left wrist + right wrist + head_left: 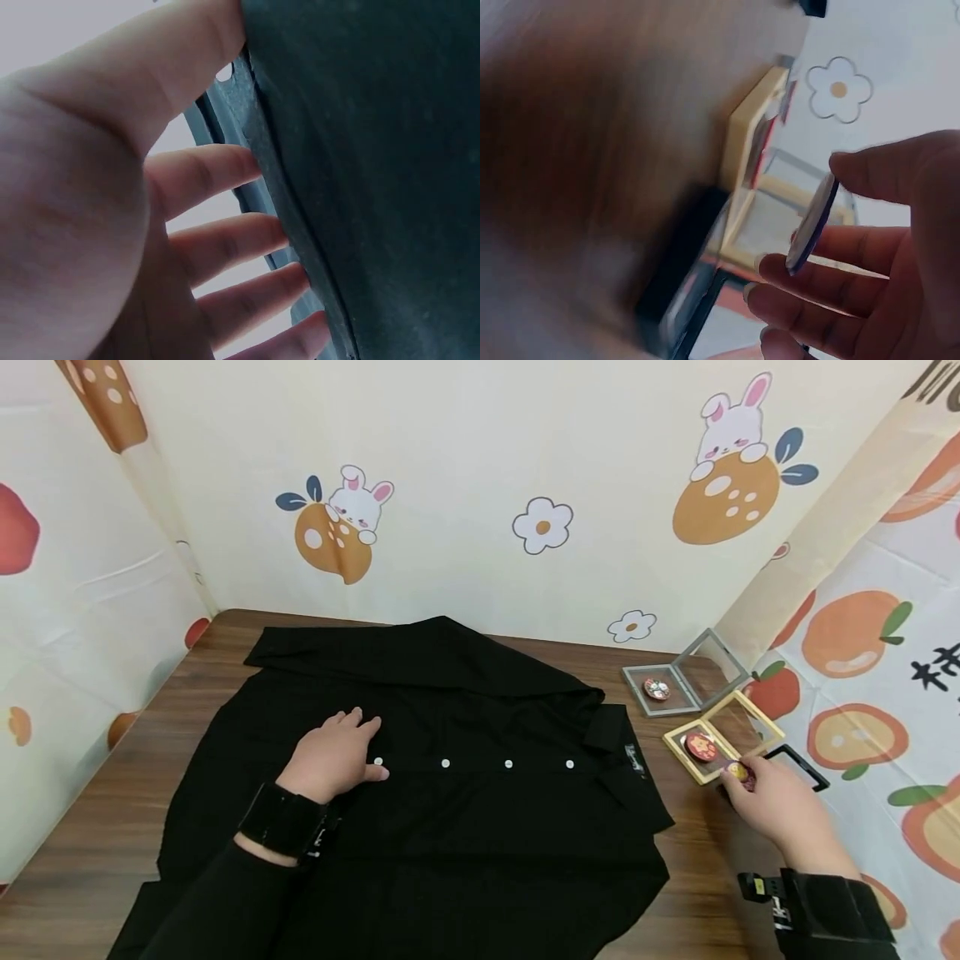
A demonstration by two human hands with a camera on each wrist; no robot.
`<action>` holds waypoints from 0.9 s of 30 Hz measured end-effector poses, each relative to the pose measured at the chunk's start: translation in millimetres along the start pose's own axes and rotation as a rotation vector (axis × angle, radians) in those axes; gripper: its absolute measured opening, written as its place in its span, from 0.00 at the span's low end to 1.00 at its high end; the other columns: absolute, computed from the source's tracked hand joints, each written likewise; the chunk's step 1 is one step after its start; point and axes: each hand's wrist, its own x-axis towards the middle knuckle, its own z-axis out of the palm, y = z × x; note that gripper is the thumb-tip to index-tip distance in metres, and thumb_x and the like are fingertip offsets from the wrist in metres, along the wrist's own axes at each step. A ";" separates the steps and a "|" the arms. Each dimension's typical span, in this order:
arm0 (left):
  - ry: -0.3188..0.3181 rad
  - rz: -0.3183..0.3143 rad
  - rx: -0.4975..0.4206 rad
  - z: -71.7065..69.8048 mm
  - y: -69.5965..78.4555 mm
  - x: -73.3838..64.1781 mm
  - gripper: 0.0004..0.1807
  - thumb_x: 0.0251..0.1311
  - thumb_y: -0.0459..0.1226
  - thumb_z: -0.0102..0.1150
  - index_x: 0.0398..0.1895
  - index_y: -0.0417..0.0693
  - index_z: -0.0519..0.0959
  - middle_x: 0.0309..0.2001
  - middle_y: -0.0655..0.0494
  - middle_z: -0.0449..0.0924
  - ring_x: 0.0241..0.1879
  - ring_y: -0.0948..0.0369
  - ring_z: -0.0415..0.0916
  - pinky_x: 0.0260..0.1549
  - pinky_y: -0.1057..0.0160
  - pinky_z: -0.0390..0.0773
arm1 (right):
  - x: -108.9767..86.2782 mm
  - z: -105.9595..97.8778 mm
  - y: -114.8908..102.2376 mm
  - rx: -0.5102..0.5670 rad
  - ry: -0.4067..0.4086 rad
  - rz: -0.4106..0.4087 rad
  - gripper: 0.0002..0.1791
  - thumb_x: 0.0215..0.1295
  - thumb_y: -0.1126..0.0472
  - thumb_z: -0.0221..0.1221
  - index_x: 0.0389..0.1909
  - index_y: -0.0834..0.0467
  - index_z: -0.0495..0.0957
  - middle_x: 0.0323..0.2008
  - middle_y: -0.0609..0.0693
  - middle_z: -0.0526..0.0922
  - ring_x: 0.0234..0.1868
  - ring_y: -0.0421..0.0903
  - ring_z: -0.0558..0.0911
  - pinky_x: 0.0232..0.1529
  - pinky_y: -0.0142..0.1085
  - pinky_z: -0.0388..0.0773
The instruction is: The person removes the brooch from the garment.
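A black shirt point(465, 810) with white buttons lies spread on the wooden table. On its front rests my left hand point(333, 756), fingers spread and thumb by the leftmost button point(378, 762). In the left wrist view the fingertips touch the dark cloth point(375, 187). My right hand point(787, 810) pinches a round purple-edged badge point(814, 225) between thumb and fingers. It is held over the black case point(806, 767), which is partly hidden by the hand. Beside it a yellow case point(681, 758) stands with its lid raised, holding a red badge point(701, 746).
Behind the yellow case is an open grey case point(643, 703) with a round badge point(657, 688) inside. A printed cloth backdrop point(465, 460) rises at the table's back and sides. Wooden tabletop point(705, 868) shows right of the shirt.
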 end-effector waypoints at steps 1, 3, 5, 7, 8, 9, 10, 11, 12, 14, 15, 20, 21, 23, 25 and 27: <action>0.003 0.002 0.001 0.0 0.0 0.0 0.43 0.61 0.51 0.73 0.73 0.36 0.70 0.74 0.27 0.60 0.72 0.31 0.58 0.65 0.33 0.64 | -0.1 0.5 2.7 -0.017 -0.008 0.009 0.25 0.76 0.51 0.55 0.51 0.73 0.75 0.30 0.60 0.74 0.30 0.55 0.74 0.25 0.44 0.68; 0.004 0.003 0.001 0.0 -0.7 0.1 0.43 0.61 0.51 0.73 0.73 0.36 0.69 0.74 0.28 0.60 0.72 0.32 0.58 0.65 0.33 0.64 | 0.1 1.4 7.2 -0.036 -0.028 0.027 0.26 0.76 0.53 0.55 0.55 0.75 0.74 0.33 0.65 0.75 0.33 0.59 0.76 0.27 0.48 0.71; 0.001 0.000 0.000 0.2 -2.0 0.4 0.44 0.61 0.51 0.73 0.74 0.37 0.69 0.74 0.28 0.60 0.72 0.32 0.58 0.66 0.33 0.64 | 1.0 2.2 10.4 -0.049 -0.055 0.041 0.27 0.75 0.54 0.55 0.58 0.77 0.72 0.38 0.70 0.75 0.36 0.62 0.76 0.30 0.52 0.73; -0.004 -0.001 0.001 0.1 -2.8 0.6 0.44 0.62 0.51 0.72 0.74 0.37 0.69 0.74 0.28 0.59 0.72 0.32 0.57 0.66 0.33 0.63 | 2.4 3.9 12.0 -0.062 -0.082 0.053 0.29 0.74 0.55 0.56 0.59 0.78 0.70 0.42 0.73 0.75 0.39 0.65 0.76 0.33 0.56 0.74; -0.005 -0.001 0.002 0.4 -3.5 0.8 0.44 0.62 0.51 0.72 0.74 0.37 0.69 0.74 0.28 0.59 0.72 0.32 0.57 0.66 0.33 0.63 | 3.0 4.9 12.3 -0.071 -0.095 0.060 0.29 0.74 0.55 0.56 0.59 0.78 0.70 0.43 0.75 0.75 0.40 0.66 0.76 0.34 0.58 0.74; -0.008 -0.002 0.002 0.6 -4.0 0.9 0.44 0.62 0.51 0.72 0.75 0.37 0.68 0.74 0.28 0.59 0.73 0.32 0.57 0.66 0.33 0.63 | 3.4 5.9 12.4 -0.082 -0.108 0.066 0.30 0.73 0.55 0.57 0.60 0.79 0.70 0.45 0.76 0.74 0.41 0.67 0.76 0.35 0.59 0.75; -0.007 -0.001 0.000 0.8 -4.3 0.9 0.44 0.62 0.51 0.72 0.74 0.37 0.69 0.74 0.29 0.59 0.72 0.32 0.57 0.66 0.33 0.63 | 3.8 7.2 12.3 -0.094 -0.118 0.071 0.30 0.72 0.55 0.58 0.60 0.79 0.69 0.45 0.76 0.74 0.42 0.68 0.76 0.36 0.60 0.75; -0.006 0.000 0.000 1.2 -4.7 1.0 0.44 0.61 0.51 0.72 0.74 0.38 0.69 0.74 0.29 0.59 0.72 0.32 0.57 0.66 0.33 0.64 | 4.3 8.6 12.3 -0.104 -0.127 0.073 0.31 0.71 0.55 0.59 0.59 0.79 0.69 0.46 0.77 0.74 0.43 0.69 0.76 0.37 0.62 0.75; -0.004 0.001 -0.001 1.5 -5.1 1.1 0.44 0.61 0.51 0.73 0.74 0.38 0.69 0.74 0.29 0.60 0.72 0.32 0.58 0.65 0.33 0.64 | 4.7 9.8 12.2 -0.114 -0.130 0.076 0.31 0.70 0.56 0.60 0.59 0.79 0.70 0.46 0.77 0.74 0.44 0.70 0.75 0.38 0.63 0.75; 0.002 0.003 -0.003 1.6 -5.9 1.7 0.44 0.60 0.51 0.73 0.74 0.38 0.70 0.74 0.29 0.60 0.72 0.32 0.58 0.64 0.33 0.66 | 5.0 11.4 12.2 -0.129 -0.128 0.081 0.30 0.69 0.56 0.61 0.58 0.79 0.70 0.46 0.77 0.74 0.45 0.71 0.75 0.40 0.64 0.75; 0.004 0.004 -0.004 1.6 -6.1 2.0 0.44 0.60 0.52 0.73 0.74 0.39 0.70 0.74 0.30 0.61 0.72 0.33 0.59 0.64 0.33 0.66 | 5.3 11.8 12.1 -0.134 -0.129 0.089 0.30 0.69 0.56 0.61 0.58 0.79 0.70 0.46 0.77 0.73 0.46 0.71 0.75 0.41 0.65 0.75; 0.007 0.007 -0.006 1.6 -7.7 3.1 0.44 0.60 0.52 0.73 0.74 0.40 0.70 0.74 0.30 0.61 0.71 0.33 0.59 0.64 0.33 0.66 | 6.8 11.5 13.1 -0.136 -0.154 0.146 0.30 0.70 0.56 0.59 0.58 0.79 0.69 0.47 0.78 0.72 0.46 0.73 0.75 0.41 0.66 0.74; 0.007 0.006 -0.008 1.5 -7.9 3.2 0.44 0.60 0.52 0.73 0.74 0.40 0.70 0.74 0.30 0.61 0.71 0.33 0.59 0.64 0.33 0.67 | 7.0 10.7 13.3 -0.133 -0.162 0.156 0.30 0.71 0.56 0.58 0.58 0.79 0.69 0.47 0.78 0.71 0.46 0.73 0.74 0.41 0.66 0.74; 0.006 0.001 -0.013 1.2 -8.0 3.0 0.44 0.59 0.52 0.74 0.74 0.40 0.70 0.74 0.30 0.61 0.71 0.33 0.60 0.63 0.33 0.67 | 7.5 9.3 14.0 -0.127 -0.182 0.172 0.30 0.71 0.55 0.57 0.59 0.79 0.68 0.47 0.79 0.70 0.46 0.74 0.74 0.41 0.66 0.74; 0.002 -0.003 -0.015 1.2 -8.0 2.9 0.44 0.59 0.52 0.74 0.74 0.40 0.70 0.74 0.30 0.62 0.71 0.33 0.60 0.63 0.33 0.67 | 7.8 7.3 14.5 -0.123 -0.197 0.184 0.30 0.72 0.56 0.56 0.59 0.79 0.67 0.47 0.79 0.69 0.47 0.74 0.74 0.41 0.65 0.74; -0.002 -0.005 -0.019 1.3 -7.7 2.7 0.44 0.59 0.52 0.74 0.74 0.41 0.71 0.74 0.30 0.62 0.71 0.33 0.60 0.62 0.33 0.68 | 8.1 6.0 15.0 -0.120 -0.214 0.190 0.30 0.72 0.56 0.55 0.59 0.79 0.66 0.48 0.79 0.69 0.47 0.74 0.74 0.41 0.65 0.75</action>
